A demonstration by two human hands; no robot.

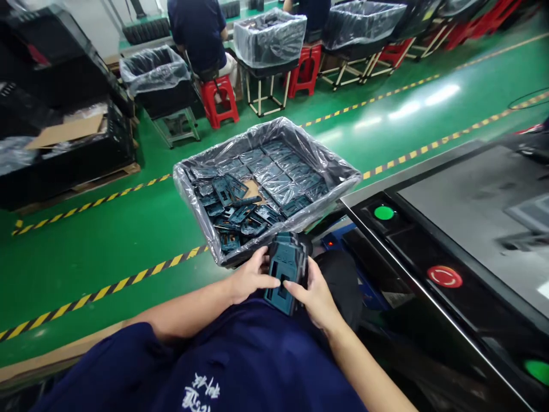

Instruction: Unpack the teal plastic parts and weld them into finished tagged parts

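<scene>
A stack of dark teal plastic parts [283, 269] is held upright close to my body. My left hand [253, 276] grips its left side, thumb lying across the front face. On the right side my right hand [315, 292] is wrapped round the stack, its thumb beside a dark slot. Just beyond my hands sits a black bin lined with clear plastic [319, 212]. Inside it, similar teal parts [274, 171] lie in rows at the back and in a loose heap at the front left, around a bit of brown cardboard.
At the right stands a machine panel [412, 243] with a green button [384, 213] and a red button [445, 276]. Across the green floor, a seated person [197, 37] works among lined bins [270, 40] and red stools [218, 102]. Black crates [64, 154] stand at the left.
</scene>
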